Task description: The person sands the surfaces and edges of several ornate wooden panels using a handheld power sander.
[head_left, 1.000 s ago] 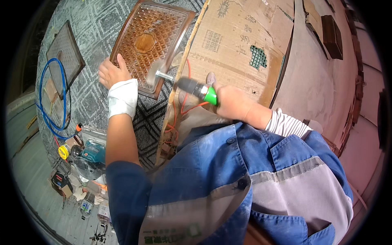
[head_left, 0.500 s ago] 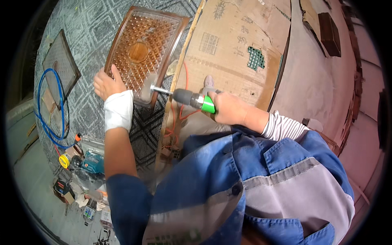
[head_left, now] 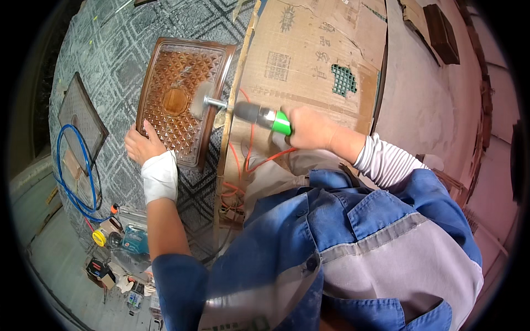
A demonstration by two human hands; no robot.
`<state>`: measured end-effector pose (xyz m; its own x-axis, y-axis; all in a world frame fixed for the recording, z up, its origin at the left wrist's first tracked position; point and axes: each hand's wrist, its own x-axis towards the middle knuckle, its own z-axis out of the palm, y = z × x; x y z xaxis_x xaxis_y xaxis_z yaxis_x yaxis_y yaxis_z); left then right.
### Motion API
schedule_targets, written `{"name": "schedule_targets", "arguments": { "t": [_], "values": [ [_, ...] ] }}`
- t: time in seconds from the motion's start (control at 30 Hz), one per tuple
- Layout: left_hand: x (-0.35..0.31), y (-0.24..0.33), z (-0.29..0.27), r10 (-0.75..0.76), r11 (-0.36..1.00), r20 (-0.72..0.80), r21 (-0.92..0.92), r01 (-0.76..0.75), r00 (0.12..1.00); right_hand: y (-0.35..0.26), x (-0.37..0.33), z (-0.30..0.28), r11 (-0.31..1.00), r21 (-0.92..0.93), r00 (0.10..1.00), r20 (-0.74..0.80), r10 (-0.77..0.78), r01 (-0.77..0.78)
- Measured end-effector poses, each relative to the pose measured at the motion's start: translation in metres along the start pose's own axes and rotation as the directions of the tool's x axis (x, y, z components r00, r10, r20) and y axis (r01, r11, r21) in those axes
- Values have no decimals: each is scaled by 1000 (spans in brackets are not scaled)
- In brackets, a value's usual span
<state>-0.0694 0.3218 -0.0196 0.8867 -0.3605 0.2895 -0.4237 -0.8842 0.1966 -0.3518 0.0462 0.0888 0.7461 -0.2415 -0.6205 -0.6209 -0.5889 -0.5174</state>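
A brown wooden panel (head_left: pixel 175 66), carved with rows of small pyramids round a smooth central disc (head_left: pixel 175 101), lies on a grey patterned cloth. My left hand (head_left: pixel 143 144), with a white cuff at the wrist, grips its lower left edge, thumb on top and fingers outside. My right hand (head_left: pixel 312 128) is closed round a power drill (head_left: pixel 265 117) with a dark nose and a green band. From its chuck a metal shaft carries a pale round buffing wheel (head_left: pixel 202 100), blurred, against the panel's right side. The drill's rear is hidden by my hand.
Flattened cardboard (head_left: pixel 309 60) covers the right side, with an orange cord (head_left: pixel 251 149) on it. At left are a second dark-framed panel (head_left: pixel 83 118) and a coiled blue hose (head_left: pixel 61 160). A teal power tool (head_left: pixel 135 238) stands among clutter at lower left.
The buffing wheel has moved up the panel's right side, from its lower right corner to beside the disc. The panel sits lower in view; my left hand still holds its edge.
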Motion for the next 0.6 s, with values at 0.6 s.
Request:
{"name": "schedule_targets", "arguments": {
  "t": [0.6],
  "values": [
    [-1, 1, -1, -7, 999, 2, 32, 6, 1000, 36, 30, -53, 998, -64, 991, -128, -35, 26]
  ]
}}
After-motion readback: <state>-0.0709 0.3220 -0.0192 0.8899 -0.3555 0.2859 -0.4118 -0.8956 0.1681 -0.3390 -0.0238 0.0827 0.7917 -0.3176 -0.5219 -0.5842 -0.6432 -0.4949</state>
